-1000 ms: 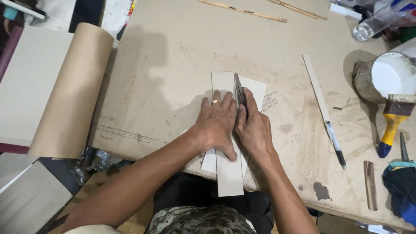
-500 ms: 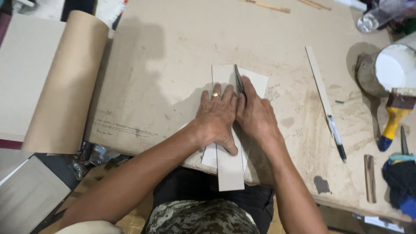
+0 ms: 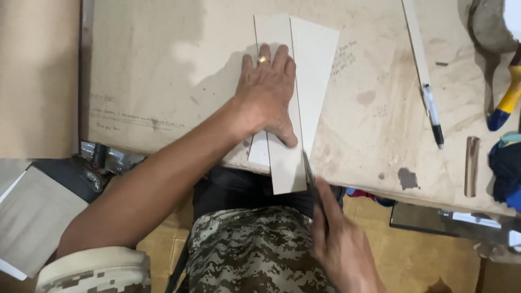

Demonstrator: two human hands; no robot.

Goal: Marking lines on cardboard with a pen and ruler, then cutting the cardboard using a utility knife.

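My left hand (image 3: 268,97), with a ring on one finger, presses flat on a long pale cardboard strip (image 3: 285,165) that lies on a wider grey cardboard sheet (image 3: 315,59). The strip's near end sticks out past the table edge. My right hand (image 3: 339,244) is below the table edge over my lap, gripping a thin knife (image 3: 308,169) whose blade sits at the near end of the strip's right edge.
A large brown cardboard-covered worktable (image 3: 163,81) carries a pen (image 3: 433,115) lying against a thin wooden stick (image 3: 415,38). A paintbrush with a yellow and blue handle (image 3: 507,100), a small wooden piece (image 3: 472,165) and blue cloth (image 3: 507,168) are at the right. A brown roll (image 3: 38,76) lies at the left.
My right hand has drawn the knife along the strip's edge from the far end to the near end, off the table edge. The camera has moved closer. My left hand stays pressed down.
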